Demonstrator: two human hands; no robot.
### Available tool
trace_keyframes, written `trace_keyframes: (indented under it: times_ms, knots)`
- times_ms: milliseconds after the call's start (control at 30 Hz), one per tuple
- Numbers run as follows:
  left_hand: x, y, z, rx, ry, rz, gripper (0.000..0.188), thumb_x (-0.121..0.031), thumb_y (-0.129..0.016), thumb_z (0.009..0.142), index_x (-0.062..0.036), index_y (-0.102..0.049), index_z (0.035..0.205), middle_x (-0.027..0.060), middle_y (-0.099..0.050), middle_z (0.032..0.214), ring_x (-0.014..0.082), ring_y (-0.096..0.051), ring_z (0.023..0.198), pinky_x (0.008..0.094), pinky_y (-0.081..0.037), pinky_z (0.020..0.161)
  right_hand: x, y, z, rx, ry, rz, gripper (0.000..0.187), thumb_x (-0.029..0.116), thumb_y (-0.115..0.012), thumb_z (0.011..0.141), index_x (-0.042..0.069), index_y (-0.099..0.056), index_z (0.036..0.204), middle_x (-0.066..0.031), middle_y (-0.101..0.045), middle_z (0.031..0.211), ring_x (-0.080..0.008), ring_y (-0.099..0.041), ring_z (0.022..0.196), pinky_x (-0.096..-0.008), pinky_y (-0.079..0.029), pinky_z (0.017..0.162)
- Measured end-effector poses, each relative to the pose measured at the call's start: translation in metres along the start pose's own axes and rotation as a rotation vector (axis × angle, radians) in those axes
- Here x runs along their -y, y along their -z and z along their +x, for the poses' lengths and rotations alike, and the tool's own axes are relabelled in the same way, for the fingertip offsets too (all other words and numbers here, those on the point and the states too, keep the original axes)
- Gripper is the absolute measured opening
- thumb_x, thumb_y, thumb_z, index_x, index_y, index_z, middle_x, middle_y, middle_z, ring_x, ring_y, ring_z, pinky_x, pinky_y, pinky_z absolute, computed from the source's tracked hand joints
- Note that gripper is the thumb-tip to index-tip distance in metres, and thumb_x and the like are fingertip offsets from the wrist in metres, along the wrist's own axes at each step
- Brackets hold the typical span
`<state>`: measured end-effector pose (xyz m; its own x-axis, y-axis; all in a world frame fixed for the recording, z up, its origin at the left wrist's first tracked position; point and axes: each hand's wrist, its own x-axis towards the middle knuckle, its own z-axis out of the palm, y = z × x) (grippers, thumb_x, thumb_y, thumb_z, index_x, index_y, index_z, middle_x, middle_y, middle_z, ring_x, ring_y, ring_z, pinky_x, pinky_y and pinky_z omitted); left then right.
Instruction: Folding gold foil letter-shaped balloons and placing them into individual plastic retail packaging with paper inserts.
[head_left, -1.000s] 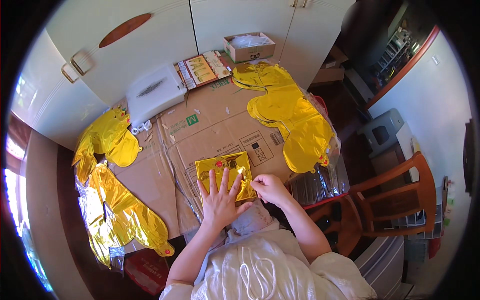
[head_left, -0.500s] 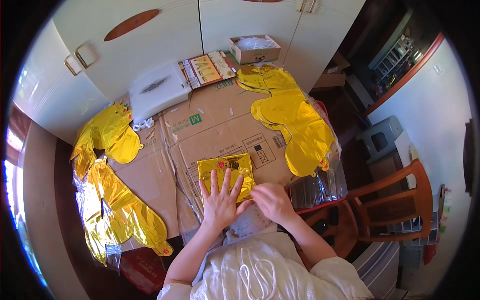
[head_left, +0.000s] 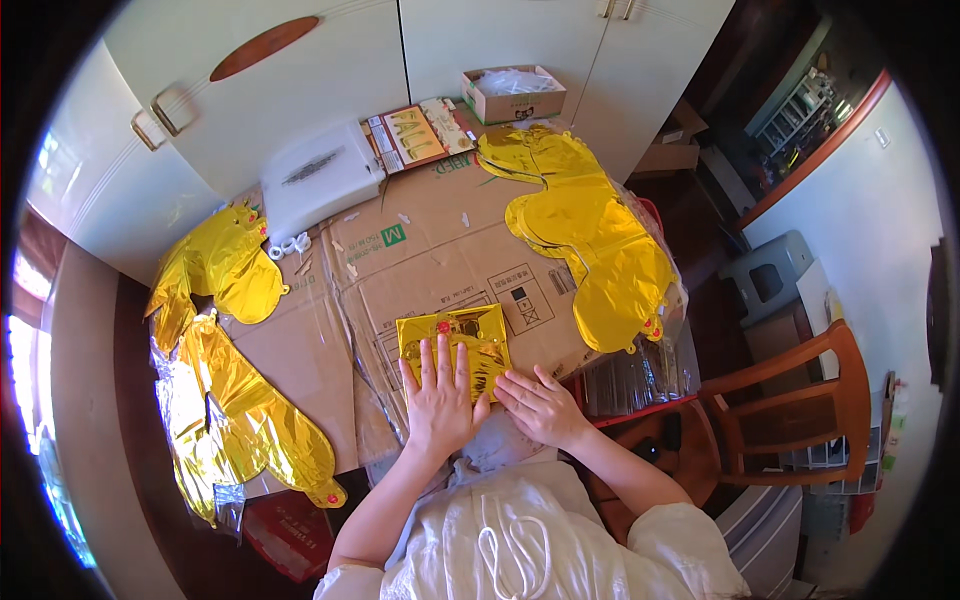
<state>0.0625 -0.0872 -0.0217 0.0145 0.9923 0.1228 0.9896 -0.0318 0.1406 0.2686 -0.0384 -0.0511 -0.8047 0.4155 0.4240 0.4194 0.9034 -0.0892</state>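
A gold foil balloon folded into a flat square packet point(head_left: 484, 350) lies at the front edge of the cardboard-covered table point(head_left: 430, 225), with a small red spot near its top. My left hand point(head_left: 438, 405) rests flat across its left and middle part, fingers spread. At the packet's lower right edge is my right hand point(head_left: 543, 408), fingers stretched out and thumb apart, the fingertips touching or just beside the foil. A stack of flat gold foil balloons point(head_left: 615, 250) lies to the right. Two more gold groups are on the left, one farther back point(head_left: 235, 275) and one nearer point(head_left: 265, 410).
At the back stand a cardboard box of clear plastic pieces point(head_left: 516, 105), a printed flat pack point(head_left: 408, 138) and a white plastic case point(head_left: 322, 180). Small white rolls point(head_left: 290, 247) sit near the case. A wooden chair point(head_left: 785, 405) and a grey stool point(head_left: 768, 278) are at the right.
My right hand has gone from curled fingers at the packet's right edge to a flat, stretched-out pose. My left hand stays pressed on the foil.
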Motion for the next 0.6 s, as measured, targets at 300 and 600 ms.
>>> trace_keyframes:
  times_ms: [300,600]
  knots:
    - [0.006,0.006,-0.003,-0.06,-0.031,-0.065,0.097,-0.067,-0.053,0.084,0.0102,-0.037,0.141,0.0289,-0.034,0.15,0.0405,-0.027,0.143,0.0544,-0.019,0.116,-0.002,0.003,0.007,-0.075,0.042,-0.009,0.028,0.023,-0.067,0.084,0.012,-0.069,0.11,-0.0019,-0.064,0.125,-0.0172,-0.056,0.123,-0.0475,-0.033,0.112]
    - [0.06,0.039,-0.054,0.081,-0.322,-0.096,0.072,-0.044,-0.073,0.078,-0.0089,-0.051,0.137,0.0125,-0.043,0.148,0.0311,-0.036,0.141,0.055,-0.026,0.114,-0.003,0.024,0.011,-0.117,0.212,0.024,0.021,0.017,-0.063,0.085,0.015,-0.071,0.105,0.0023,-0.069,0.107,-0.0114,-0.061,0.109,-0.0407,-0.042,0.098]
